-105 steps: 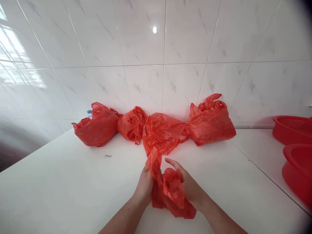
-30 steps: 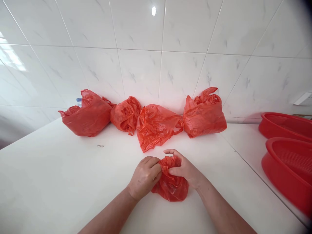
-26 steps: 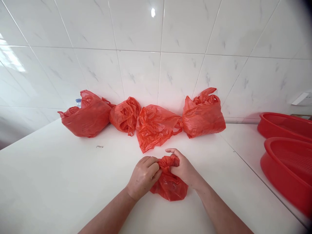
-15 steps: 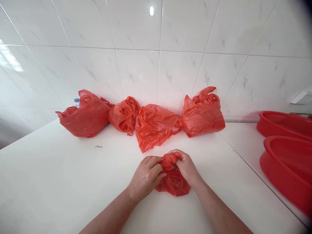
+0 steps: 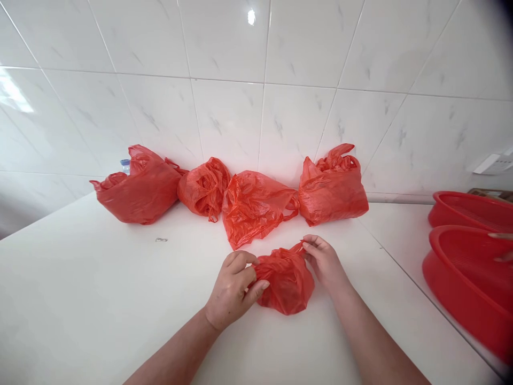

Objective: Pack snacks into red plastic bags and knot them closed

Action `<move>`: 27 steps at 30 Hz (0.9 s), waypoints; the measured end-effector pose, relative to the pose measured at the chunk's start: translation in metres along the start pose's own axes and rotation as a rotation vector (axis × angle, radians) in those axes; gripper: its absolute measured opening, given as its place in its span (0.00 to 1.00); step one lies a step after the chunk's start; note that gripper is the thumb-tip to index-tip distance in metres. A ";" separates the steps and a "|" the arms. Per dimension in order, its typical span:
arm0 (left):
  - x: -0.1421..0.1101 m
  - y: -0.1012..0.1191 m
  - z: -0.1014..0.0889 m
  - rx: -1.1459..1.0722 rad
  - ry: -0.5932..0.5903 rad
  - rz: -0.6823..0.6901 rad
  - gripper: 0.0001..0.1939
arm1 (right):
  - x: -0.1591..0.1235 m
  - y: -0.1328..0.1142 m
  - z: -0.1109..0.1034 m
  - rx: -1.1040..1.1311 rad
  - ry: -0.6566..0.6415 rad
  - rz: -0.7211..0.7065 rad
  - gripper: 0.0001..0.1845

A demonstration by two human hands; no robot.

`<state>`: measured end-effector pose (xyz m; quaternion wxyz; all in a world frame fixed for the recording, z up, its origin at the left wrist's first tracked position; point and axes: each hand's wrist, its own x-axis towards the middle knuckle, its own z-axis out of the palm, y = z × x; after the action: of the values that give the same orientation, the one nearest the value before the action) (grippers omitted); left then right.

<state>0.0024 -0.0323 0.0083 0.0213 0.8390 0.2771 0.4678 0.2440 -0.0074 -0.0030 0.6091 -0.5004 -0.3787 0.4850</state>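
On the white table in front of me lies a crumpled red plastic bag [image 5: 285, 286], bunched up and thin enough to show through in places. Its contents cannot be made out. My right hand [image 5: 323, 259] pinches a stretched-out corner of it at the upper right, between thumb and fingertips. At the bag's left side, my left hand [image 5: 236, 289] has curled fingers gripping the bunched plastic, the thumb resting along its near side.
Along the tiled wall stand more red plastic bags: a full one [image 5: 140, 187], a round bundle [image 5: 204, 187], a flattened one [image 5: 256, 206] and a boxy one [image 5: 332, 187]. Two red plastic baskets [image 5: 430, 262] are at right, with another person's fingers [image 5: 503, 235] over the nearer.
My right hand has moved up and right, drawing out a corner of the bag, and the bunched top has loosened. Another person's fingers have appeared at the nearer basket, and the baskets have shifted slightly.
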 end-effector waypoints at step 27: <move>-0.006 0.006 0.013 -0.249 -0.271 -0.178 0.33 | -0.023 0.029 0.040 -0.498 -0.310 -0.158 0.14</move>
<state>0.0127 -0.0374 -0.0023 0.2034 0.8573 0.2848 0.3775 0.1940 -0.0187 -0.0225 0.4385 -0.5234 -0.6123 0.3986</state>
